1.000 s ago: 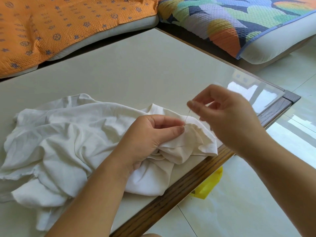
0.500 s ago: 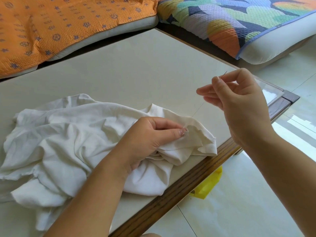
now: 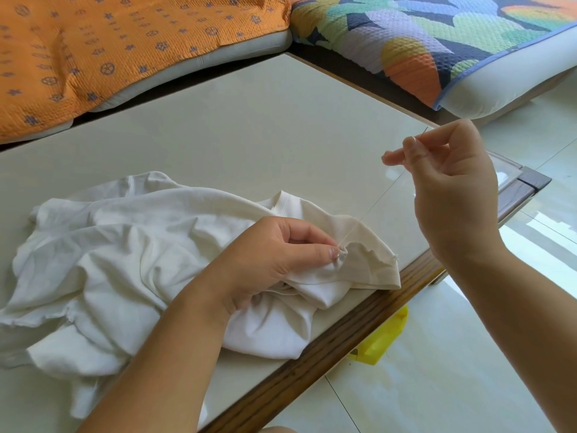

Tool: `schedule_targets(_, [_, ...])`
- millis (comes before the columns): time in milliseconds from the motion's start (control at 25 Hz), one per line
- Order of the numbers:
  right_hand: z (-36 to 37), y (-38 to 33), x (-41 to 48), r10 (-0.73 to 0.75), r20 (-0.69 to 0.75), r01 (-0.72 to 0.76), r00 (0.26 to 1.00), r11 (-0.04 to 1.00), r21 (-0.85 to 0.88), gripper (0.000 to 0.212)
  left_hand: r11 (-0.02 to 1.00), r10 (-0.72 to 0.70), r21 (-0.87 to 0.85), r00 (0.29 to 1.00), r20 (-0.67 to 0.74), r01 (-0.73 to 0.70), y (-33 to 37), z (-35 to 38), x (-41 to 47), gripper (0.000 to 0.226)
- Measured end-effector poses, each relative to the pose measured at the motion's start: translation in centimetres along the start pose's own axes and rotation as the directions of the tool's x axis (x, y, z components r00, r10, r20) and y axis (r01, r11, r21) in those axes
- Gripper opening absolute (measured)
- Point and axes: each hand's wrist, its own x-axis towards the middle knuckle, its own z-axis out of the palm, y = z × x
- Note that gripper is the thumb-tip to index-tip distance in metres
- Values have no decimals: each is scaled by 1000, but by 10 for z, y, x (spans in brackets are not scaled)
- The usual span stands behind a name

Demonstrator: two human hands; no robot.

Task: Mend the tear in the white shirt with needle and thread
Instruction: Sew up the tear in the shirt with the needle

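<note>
White shirt lies crumpled on worktop, bulk toward 9 o'clock, torn part by near edge. Left hand pinches puckered fabric at stitch point. Right hand, raised at 2 o'clock of it, pinches needle. Needle's long axis tilts, exposed end toward 1 o'clock. Thread runs taut, diagonal, 7-to-1 o'clock. Cloth soft, limp, likely to bunch: best held close beside tear. Needle thin, probably slippery; thread could snap if overpulled.

Bright daylight from right; window glare on floor and table corner; sharp focus, soft shadows.
</note>
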Motion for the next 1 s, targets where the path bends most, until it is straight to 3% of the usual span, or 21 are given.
schedule_targets(160, [-3, -4, 1, 0, 1, 0, 1000, 1000, 19, 19, 1000, -8, -10, 1000, 16, 8, 0, -1, 0, 5])
schedule_targets(280, [-3, -11, -4, 47, 250, -56, 967, 998, 27, 12, 997, -19, -80, 1000, -14, 18, -1, -2, 0, 19])
schedule_targets(400, [1, -13, -18, 41, 505, 80, 862, 973, -215, 9, 983, -21, -181, 1000, -20, 17, -1, -5, 1, 23])
schedule_targets(480, [2, -11, -27, 54, 580, 143, 813, 947, -289, 9, 971, -12, -241, 1000, -21, 6, -1, -5, 3, 24])
schedule_targets(640, [-1, -8, -31, 57, 637, 230, 769, 905, -358, 8, 958, -21, -287, 998, -52, 5, -2, -7, 5, 29])
schedule_targets(840, [-5, -10, -25, 68, 588, 208, 806, 898, -389, 7, 985, -54, -173, 987, -152, 28, -1, -11, 4, 17])
schedule_targets(1000, [-8, -10, -24, 124, 594, 203, 795, 868, -453, 9, 982, -37, -189, 983, -182, 2, -1, -10, 5, 9])
